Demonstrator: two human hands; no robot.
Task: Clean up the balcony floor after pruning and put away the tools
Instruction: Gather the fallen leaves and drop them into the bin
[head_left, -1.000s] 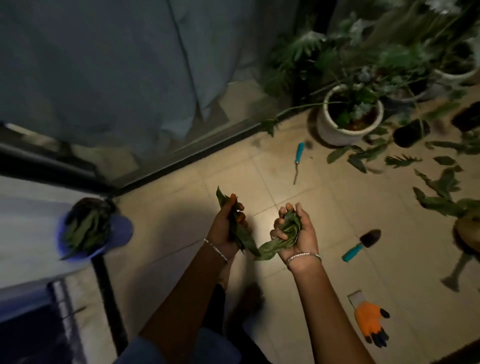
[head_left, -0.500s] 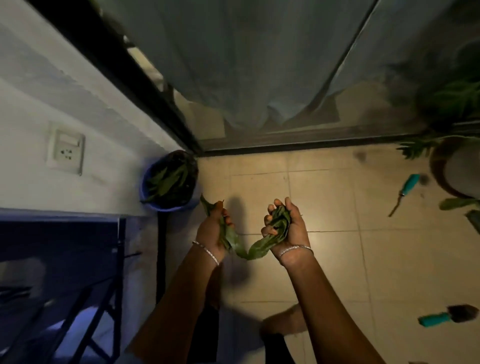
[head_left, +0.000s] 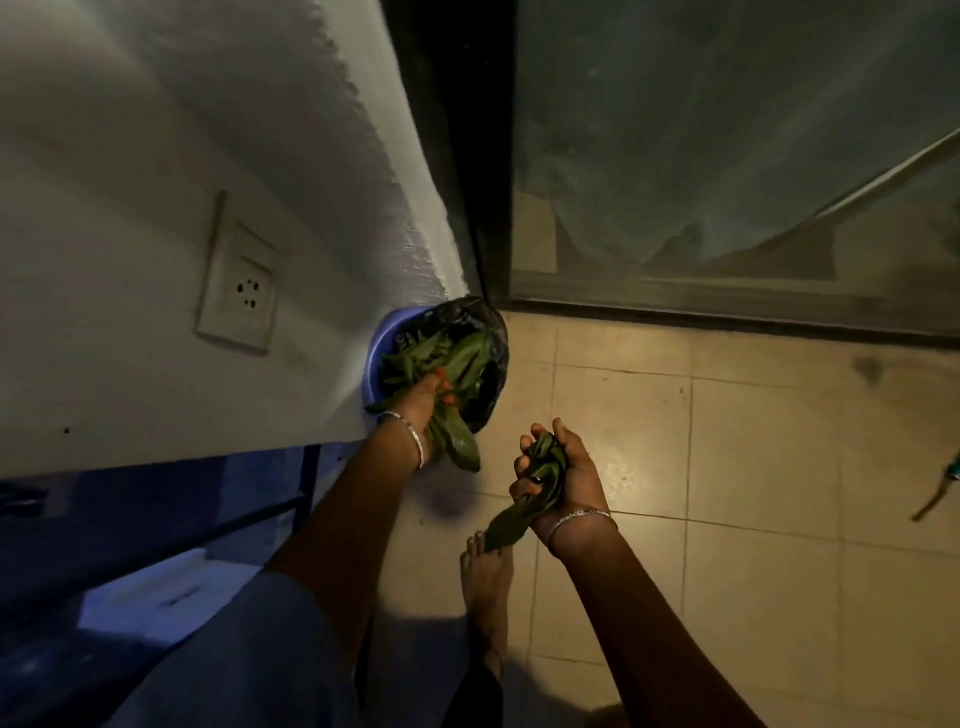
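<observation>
A blue bin lined with a black bag stands in the corner against the white wall, holding several green leaves. My left hand reaches over its near rim, closed on a bunch of leaves that hangs below the wrist. My right hand is to the right of the bin, above the tiled floor, closed on a second bunch of leaves whose tip dangles toward my bare foot.
A wall socket sits on the white wall to the left. A glass door with a dark frame and a curtain behind it is ahead. A teal-handled tool lies at the right edge of the tiled floor. Blue furniture stands at lower left.
The view has swung left and closer to the bin. My left hand has moved from in front of me to over the bin with its leaves. My right hand still holds its bunch.
</observation>
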